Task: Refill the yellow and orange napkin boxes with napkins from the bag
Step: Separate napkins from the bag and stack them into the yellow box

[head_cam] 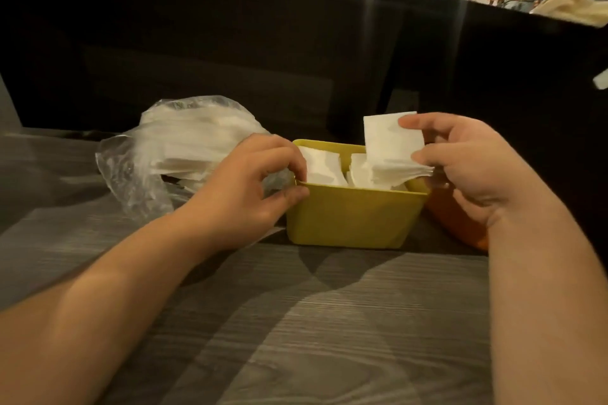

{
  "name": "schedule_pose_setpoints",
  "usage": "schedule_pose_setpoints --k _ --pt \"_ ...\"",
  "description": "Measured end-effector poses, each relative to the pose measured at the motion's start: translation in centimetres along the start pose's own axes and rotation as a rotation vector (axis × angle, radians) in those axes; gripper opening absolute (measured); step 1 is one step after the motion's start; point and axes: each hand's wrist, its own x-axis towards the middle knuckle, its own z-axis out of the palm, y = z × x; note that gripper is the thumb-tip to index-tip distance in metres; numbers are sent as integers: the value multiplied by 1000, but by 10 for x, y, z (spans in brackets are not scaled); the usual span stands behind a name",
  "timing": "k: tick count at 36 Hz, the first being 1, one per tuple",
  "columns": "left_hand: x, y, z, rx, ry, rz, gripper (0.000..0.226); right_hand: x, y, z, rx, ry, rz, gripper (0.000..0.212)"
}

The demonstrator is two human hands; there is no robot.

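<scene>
Head view: the bag (184,148) lies leftmost on the surface (296,322). The left hand (250,187) pinches the yellow box (352,217) by its left rim. The right hand (473,164) grips a napkin stack (391,148) over the box's right side, and its wrist partly hides the orange box (460,223).

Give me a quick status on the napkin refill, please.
Left hand grips yellow napkin box rim. Right hand pinches napkin stack, lower edge in that box. Orange napkin box half hidden behind it; bag at left, nothing blocking.

Dim warm light, soft blur, dark background.
</scene>
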Motion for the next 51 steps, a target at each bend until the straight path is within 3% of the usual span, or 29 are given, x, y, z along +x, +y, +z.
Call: schedule_pose_setpoints --k 6,12,21,36,38,42,45,51 --pt "-10 1 -17 -98 -33 126 14 -13 -12 5 -170 -98 -82 52" --pt "-9 1 -16 -26 -67 131 40 -15 -18 8 -270 -174 -106 54" --pt "-9 3 -9 35 -95 171 16 -9 -23 14 -457 -306 -85 51" --pt "-8 4 -8 38 -126 158 18 -11 -44 41 -1103 -164 28 63" --pt "-8 4 -8 42 -122 160 18 -11 -46 41 -1111 -165 33 64" --pt "-9 3 -8 43 -116 153 22 -12 -37 36 -859 -81 -228 52" --pt "-9 3 -8 38 -117 153 24 -14 -32 41 -747 -154 -331 44" --pt "-9 4 -5 28 -115 151 20 -19 -28 36 -735 -230 -273 37"
